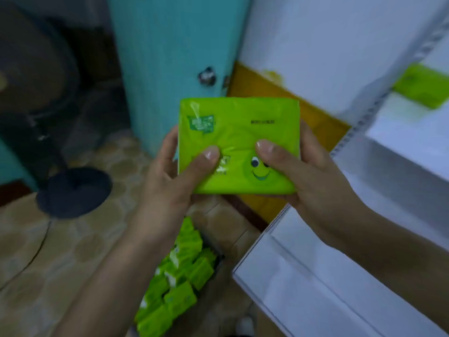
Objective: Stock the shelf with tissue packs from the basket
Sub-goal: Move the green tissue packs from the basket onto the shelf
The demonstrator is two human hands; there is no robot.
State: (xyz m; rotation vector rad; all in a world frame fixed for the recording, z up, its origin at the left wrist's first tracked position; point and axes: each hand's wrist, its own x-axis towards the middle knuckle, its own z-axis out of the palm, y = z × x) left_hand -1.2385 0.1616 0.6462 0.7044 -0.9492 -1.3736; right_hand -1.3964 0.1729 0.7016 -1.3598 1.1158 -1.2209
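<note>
We face a teal door with a metal knob, beside a white wall whose base carries an ochre band. The tan floor shows a honeycomb pattern. At left we see a dark round base, probably a standing fan's, in dim light.

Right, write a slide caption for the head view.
Left hand and right hand hold a green tissue pack above more packs, beside a white shelf.
</note>
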